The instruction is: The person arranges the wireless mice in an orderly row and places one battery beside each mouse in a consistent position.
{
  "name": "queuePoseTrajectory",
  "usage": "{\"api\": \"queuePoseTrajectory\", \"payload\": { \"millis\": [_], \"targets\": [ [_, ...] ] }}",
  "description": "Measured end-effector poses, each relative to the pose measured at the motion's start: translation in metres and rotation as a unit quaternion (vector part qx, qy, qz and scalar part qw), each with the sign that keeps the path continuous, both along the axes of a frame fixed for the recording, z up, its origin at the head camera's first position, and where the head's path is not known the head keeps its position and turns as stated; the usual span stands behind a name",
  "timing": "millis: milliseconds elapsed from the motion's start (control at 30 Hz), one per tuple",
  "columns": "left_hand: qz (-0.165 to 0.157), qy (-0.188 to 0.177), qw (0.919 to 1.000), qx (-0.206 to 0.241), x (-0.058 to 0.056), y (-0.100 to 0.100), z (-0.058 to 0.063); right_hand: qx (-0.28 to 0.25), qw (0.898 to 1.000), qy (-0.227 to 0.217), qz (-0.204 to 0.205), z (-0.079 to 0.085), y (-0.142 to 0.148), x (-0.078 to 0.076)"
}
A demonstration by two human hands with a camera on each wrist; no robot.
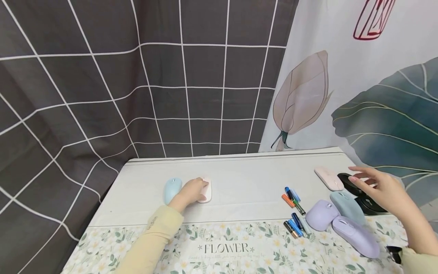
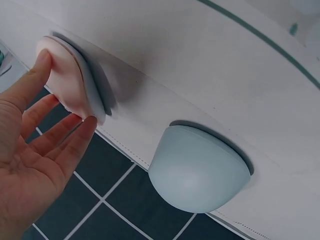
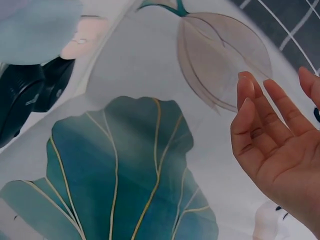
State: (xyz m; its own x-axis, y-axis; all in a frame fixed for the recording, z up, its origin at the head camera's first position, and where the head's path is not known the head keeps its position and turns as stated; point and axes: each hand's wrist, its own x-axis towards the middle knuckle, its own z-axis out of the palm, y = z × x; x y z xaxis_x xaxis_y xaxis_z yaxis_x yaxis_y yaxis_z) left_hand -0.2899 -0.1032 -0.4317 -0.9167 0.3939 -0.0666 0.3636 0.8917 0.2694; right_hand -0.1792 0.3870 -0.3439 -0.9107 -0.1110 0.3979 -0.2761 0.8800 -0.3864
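My left hand [image 1: 192, 191] is over a pale pink computer mouse [image 1: 207, 193] lying on the white part of the mat. In the left wrist view, the thumb lies on one side of that mouse [image 2: 65, 75] and the fingertips meet its opposite edge. Just left of it sits a light blue mouse [image 1: 172, 190], which nothing touches. Over on the right, my right hand [image 1: 384, 188] hovers beside the black mice [image 1: 371, 205] with its fingers loosely bent. The right wrist view shows nothing in that hand [image 3: 280, 135].
Near the right hand are another pink mouse [image 1: 329, 179], a blue-grey mouse [image 1: 348, 207] and two lilac mice [image 1: 321, 215]. Left of them lie several batteries [image 1: 293, 226] in two groups. A dark grid curtain [image 1: 205, 76] and a leaf-print curtain [image 1: 308, 95] hang behind the mat.
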Motion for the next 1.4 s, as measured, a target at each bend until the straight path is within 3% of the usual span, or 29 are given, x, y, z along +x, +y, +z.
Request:
{"api": "queuePoseTrajectory", "payload": {
  "millis": [267, 600, 700, 867, 1167, 1400],
  "targets": [
    [-0.005, 0.013, 0.9999, 0.008, -0.003, -0.001, -0.004, 0.02, 1.0, -0.015, 0.011, -0.004, 0.003, -0.006],
    [0.002, 0.01, 0.9997, 0.024, 0.002, -0.004, -0.007, 0.05, 0.998, -0.02, 0.044, -0.017, 0.007, -0.012],
    [-0.001, 0.016, 0.9996, 0.025, 0.002, -0.005, -0.007, 0.044, 0.996, -0.001, 0.083, -0.025, 0.01, -0.014],
    [0.002, 0.012, 0.9995, 0.03, 0.004, -0.006, -0.005, 0.045, 0.982, 0.03, 0.18, -0.043, 0.015, -0.017],
    [0.003, 0.017, 0.9994, 0.03, 0.002, -0.004, -0.007, 0.082, 0.967, -0.041, 0.239, -0.065, 0.023, -0.01],
    [0.005, 0.018, 0.9995, 0.026, 0.003, -0.005, -0.008, 0.044, 0.942, -0.136, 0.305, -0.085, 0.031, -0.001]
  ]
}}
